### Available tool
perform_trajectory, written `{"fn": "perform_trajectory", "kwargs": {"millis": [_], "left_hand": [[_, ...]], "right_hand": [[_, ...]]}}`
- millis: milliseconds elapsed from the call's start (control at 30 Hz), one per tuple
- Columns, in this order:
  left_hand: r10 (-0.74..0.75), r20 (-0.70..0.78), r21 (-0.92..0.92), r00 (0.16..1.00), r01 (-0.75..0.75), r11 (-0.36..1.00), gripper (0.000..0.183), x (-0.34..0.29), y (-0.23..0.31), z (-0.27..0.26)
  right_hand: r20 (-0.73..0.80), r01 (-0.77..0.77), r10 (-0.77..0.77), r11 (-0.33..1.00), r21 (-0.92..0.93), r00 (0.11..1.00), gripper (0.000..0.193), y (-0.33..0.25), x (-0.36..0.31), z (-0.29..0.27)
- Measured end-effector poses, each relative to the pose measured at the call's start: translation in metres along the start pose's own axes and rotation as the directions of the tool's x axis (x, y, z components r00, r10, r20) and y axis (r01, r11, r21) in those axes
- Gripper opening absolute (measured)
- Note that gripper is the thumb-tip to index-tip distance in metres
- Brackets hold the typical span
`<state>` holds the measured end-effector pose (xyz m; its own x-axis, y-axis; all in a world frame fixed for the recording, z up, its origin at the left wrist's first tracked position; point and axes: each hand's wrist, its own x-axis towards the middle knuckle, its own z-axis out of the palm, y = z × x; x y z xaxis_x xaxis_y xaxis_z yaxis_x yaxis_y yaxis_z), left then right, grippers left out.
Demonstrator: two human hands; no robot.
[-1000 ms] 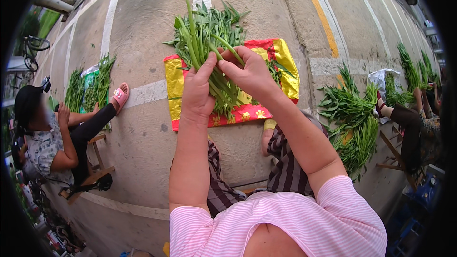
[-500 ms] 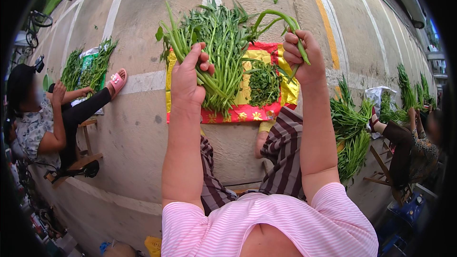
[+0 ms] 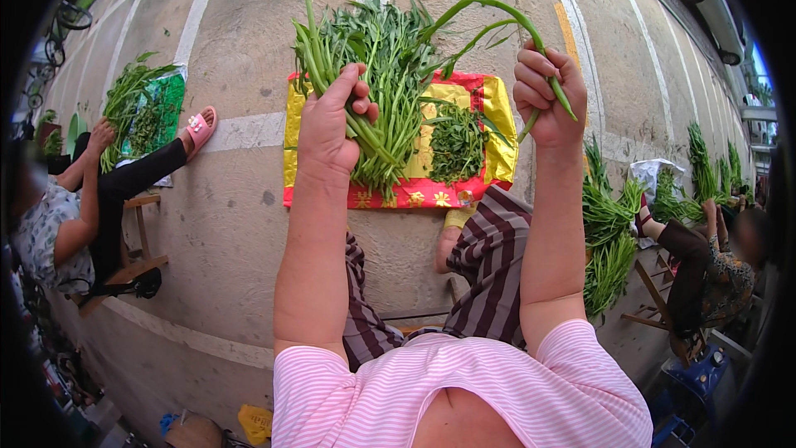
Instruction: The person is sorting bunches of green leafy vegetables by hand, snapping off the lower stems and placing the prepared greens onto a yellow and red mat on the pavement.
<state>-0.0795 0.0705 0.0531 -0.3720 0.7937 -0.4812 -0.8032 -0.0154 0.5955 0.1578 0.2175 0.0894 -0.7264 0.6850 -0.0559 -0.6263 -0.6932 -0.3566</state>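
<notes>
My left hand [image 3: 333,120] is closed round a bunch of long green leafy stems, likely water spinach [image 3: 313,54], held tilted over the left side of a larger heap. That heap of leafy stems [image 3: 394,83] lies on a red and gold plastic sack [image 3: 410,197]. Raised at the right, my right hand [image 3: 549,99] grips a stem or two [image 3: 497,5] that bend over in an arc toward the heap. Beneath and between my hands, a smaller pile of loose leaves [image 3: 456,143] rests on the sack's right half.
At the left a seated person [image 3: 66,207] handles greens on a green sack [image 3: 172,108]. On the right, greens [image 3: 609,224] lie near another seated person [image 3: 721,257] beside a white bag [image 3: 657,172]. A wooden stool [image 3: 137,257] stands at the left. My striped trouser leg [image 3: 493,257] is close below the sack.
My right hand has moved a little right, and its stems now arch higher and wider. My left hand stays nearly in place with its bunch. The left person now bends toward their greens.
</notes>
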Motion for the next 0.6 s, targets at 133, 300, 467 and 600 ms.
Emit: {"fn": "perform_trajectory", "kwargs": {"millis": [133, 300, 467, 600], "left_hand": [[-0.008, -0.002, -0.003, 1.0, 0.008, 1.0, 0.018, -0.0026, 0.0011, 0.0026], [-0.024, 0.052, 0.006, 0.998, 0.024, 1.0, 0.02, -0.0033, 0.0011, 0.0026], [-0.02, 0.069, 0.021, 0.997, 0.019, 1.0, 0.02, -0.0028, -0.0008, 0.0016], [-0.015, 0.073, 0.051, 0.997, 0.011, 0.999, 0.019, -0.0032, -0.0038, 0.0029]], "right_hand": [[0.045, -0.028, 0.027, 0.999, 0.02, 0.999, 0.025, 0.0009, -0.0008, 0.0027], [0.044, -0.031, 0.031, 0.999, 0.019, 0.999, 0.028, 0.0026, -0.0026, 0.0059], [0.054, -0.024, 0.028, 0.998, -0.057, 0.998, 0.03, 0.0033, -0.0039, 0.0085], [0.06, -0.026, 0.032, 0.994, -0.102, 0.998, 0.03, 0.0048, -0.0042, 0.0088]]}}
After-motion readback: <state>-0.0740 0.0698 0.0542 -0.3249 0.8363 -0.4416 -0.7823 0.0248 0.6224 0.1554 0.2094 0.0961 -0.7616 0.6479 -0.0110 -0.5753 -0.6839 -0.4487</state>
